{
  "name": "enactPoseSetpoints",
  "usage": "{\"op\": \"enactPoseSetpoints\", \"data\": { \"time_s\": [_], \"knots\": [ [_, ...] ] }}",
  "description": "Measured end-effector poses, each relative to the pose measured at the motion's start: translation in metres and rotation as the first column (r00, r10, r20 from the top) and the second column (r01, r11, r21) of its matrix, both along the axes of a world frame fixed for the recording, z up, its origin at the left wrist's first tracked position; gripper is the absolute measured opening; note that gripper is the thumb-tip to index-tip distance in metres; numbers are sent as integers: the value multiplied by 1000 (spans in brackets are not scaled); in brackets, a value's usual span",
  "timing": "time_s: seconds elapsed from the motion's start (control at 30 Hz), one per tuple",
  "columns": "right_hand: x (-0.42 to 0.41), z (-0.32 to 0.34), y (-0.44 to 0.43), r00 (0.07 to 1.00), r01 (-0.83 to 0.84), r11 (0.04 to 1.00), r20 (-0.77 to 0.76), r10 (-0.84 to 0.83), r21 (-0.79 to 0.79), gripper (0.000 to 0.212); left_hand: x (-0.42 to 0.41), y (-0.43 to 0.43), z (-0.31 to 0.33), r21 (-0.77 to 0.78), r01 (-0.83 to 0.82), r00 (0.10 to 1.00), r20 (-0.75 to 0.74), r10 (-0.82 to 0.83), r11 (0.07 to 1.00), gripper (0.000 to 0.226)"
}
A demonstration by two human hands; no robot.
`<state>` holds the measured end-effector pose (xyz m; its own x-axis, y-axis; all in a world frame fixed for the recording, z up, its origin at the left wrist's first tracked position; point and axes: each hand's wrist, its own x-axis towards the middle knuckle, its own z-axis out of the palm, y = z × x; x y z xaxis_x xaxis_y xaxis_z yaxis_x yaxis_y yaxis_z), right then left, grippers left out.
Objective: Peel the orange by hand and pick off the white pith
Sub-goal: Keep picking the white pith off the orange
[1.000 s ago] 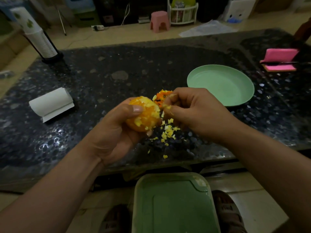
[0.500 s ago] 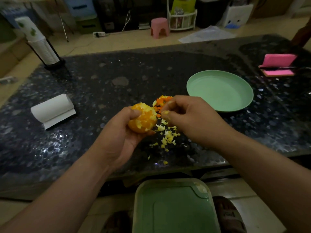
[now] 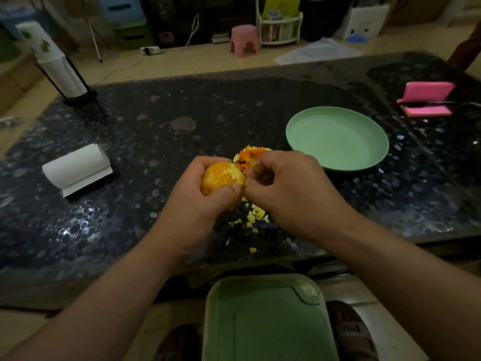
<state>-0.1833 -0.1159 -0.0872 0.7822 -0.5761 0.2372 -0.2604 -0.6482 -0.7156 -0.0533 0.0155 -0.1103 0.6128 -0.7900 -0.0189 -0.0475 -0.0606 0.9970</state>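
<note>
My left hand grips a peeled orange above the dark stone table, thumb across its near side. My right hand is against the orange's right side, fingertips pinching at a pale bit of pith on its surface. A heap of orange peel lies on the table just behind the hands. Several small yellowish pith scraps are scattered on the table below the hands.
A pale green plate sits right of the hands. A white paper roll lies at left, a cup stack at far left, a pink holder at far right. A green tray sits below the table edge, by my feet.
My right hand came back to the orange and pinches at its right side. My left hand turned the orange and wrapped further round it.
</note>
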Motion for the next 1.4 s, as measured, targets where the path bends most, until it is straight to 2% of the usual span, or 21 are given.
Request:
{"op": "enactPoseSetpoints", "data": {
  "time_s": [0.1, 0.27, 0.4, 0.63, 0.77, 0.83, 1.07, 1.3, 1.4],
  "knots": [
    [1, 1, 1, 999, 13, 999, 39, -14, 33, 10, 0, 0, 0, -36, 6, 999, -33, -7, 999, 50],
    [-1, 4, -2, 995, -69, 982, 80, 56, 177, 11, 2, 1, 4, -133, 19, 960, -275, -56, 991, 54],
    [0, 4, -5, 987, -122, 959, 129, 91, 258, 9, 4, 2, 9, -188, 30, 917, -385, -102, 982, 51],
    [0, 0, -10, 990, -106, 950, 118, 75, 292, 16, 8, 7, 15, -270, 43, 848, -499, -178, 962, 61],
    [0, -2, -15, 997, -39, 965, 76, 20, 261, 15, 7, 6, 16, -242, -5, 829, -544, -131, 970, 65],
    [0, -1, -13, 997, -18, 968, 74, -1, 252, 17, 6, 4, 14, -221, -40, 830, -551, -91, 974, 61],
    [-2, 4, 3, 996, -66, 967, 82, 47, 247, 6, 7, 1, 14, -244, -63, 904, -425, -48, 968, 38],
    [-1, 2, 6, 998, -31, 973, 53, 19, 230, 11, 5, 2, 8, -124, -57, 991, -125, 41, 991, 49],
    [-2, 1, 8, 999, -32, 981, 47, 23, 194, 13, 1, 2, 7, -94, -54, 998, 7, 55, 994, 44]
  ]
}}
